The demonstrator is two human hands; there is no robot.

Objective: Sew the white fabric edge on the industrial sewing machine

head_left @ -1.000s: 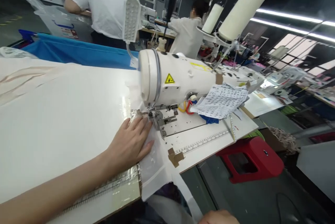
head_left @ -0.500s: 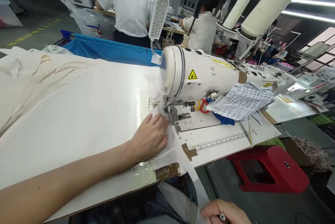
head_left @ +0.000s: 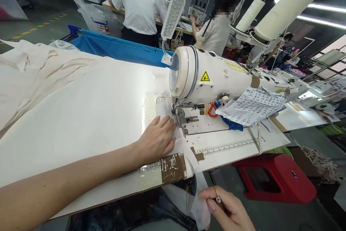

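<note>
Tabletop (head_left: 81, 115) lying open to the L; sewing machine (head_left: 213, 79) & paper sheet (head_left: 252, 106) blocking the R, lamp (head_left: 173, 14) hanging overhead.

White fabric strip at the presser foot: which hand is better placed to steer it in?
Left, probably. The left hand lies flat on the white fabric strip beside the presser foot; the right hand pinches its hanging tail below the table edge.

The sewing machine (head_left: 213, 79) is cream-white with a yellow warning triangle. White fabric (head_left: 186, 151) lies on a white tabletop (head_left: 81, 115) whose near edge carries brown tape (head_left: 173, 168). A black-printed white paper sheet (head_left: 252, 105) covers blue cloth (head_left: 232, 124). The stool (head_left: 275, 184) is red, the bin (head_left: 116, 49) blue.
</note>
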